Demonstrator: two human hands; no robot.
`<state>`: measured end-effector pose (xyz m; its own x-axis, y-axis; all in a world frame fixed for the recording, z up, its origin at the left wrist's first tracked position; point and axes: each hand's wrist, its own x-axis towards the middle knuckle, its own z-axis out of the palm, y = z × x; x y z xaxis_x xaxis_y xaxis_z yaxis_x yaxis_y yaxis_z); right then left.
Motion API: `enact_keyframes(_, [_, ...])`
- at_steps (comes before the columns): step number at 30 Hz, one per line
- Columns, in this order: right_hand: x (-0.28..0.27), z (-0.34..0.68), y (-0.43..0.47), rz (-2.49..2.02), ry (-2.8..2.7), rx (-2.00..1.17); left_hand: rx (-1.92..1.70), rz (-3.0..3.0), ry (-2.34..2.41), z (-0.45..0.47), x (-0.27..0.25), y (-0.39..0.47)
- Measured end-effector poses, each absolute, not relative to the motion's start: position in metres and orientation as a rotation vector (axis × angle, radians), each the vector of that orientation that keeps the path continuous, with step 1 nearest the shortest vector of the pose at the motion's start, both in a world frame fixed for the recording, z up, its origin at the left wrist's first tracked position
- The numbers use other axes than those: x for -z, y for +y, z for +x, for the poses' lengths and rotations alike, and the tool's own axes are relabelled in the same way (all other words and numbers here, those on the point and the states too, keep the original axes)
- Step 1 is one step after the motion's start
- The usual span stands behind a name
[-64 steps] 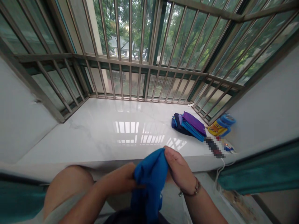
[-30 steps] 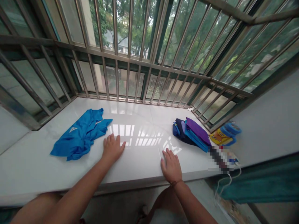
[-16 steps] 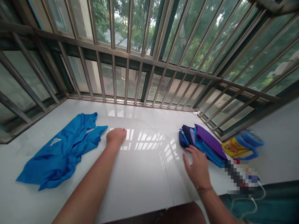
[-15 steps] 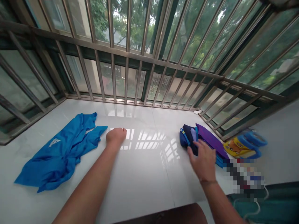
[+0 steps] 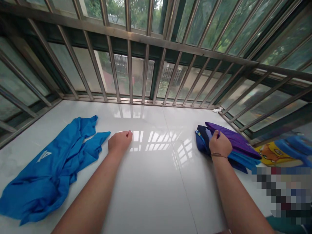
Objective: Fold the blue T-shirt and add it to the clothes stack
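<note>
My left hand (image 5: 119,142) is a closed fist resting above the white tiled ledge, with nothing visible in it. Just left of it lies a spread, wrinkled blue shirt (image 5: 56,169) with a small white logo; one corner almost reaches my wrist. At the right, a stack of folded clothes has a purple garment (image 5: 236,141) on top, with a navy roll (image 5: 201,143) at its near left end and blue layers (image 5: 243,159) beneath. My right hand (image 5: 220,144), a cord around its wrist, is closed over the stack, its fingertips pinched at the purple cloth.
Metal window bars (image 5: 146,40) enclose the ledge (image 5: 146,195) at the back and sides. A yellow and blue container (image 5: 275,152) stands at the right beyond the stack, beside a blurred-out patch. A small white scrap (image 5: 216,110) lies in the back right corner.
My right hand has gone from open fingers at the stack's near edge to a closed grip over it. The left fist stays about the same; the view has tilted down.
</note>
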<state>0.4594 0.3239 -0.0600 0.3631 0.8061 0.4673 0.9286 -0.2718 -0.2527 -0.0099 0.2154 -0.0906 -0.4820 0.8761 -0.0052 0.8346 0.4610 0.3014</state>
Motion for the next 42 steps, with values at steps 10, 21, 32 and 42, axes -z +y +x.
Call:
enact_keyframes(10, [0.018, 0.401, 0.308, -1.913, -1.453, 0.258, -1.523, 1.441, 1.818, -0.01, 0.105, 0.212])
enact_keyframes(21, [0.099, 0.145, 0.294, -0.823, -1.897, -1.346, -1.399, 1.255, 1.748, -0.012, 0.109, 0.226])
enact_keyframes(32, [0.109, 0.15, 0.301, -0.574, -1.621, -1.92, -1.511, 0.881, 1.699, -0.021, 0.121, 0.232])
enact_keyframes(42, [0.12, 0.149, 0.303, -0.648, -1.554, -1.873, -1.351, 1.304, 1.603, -0.011, 0.111, 0.223])
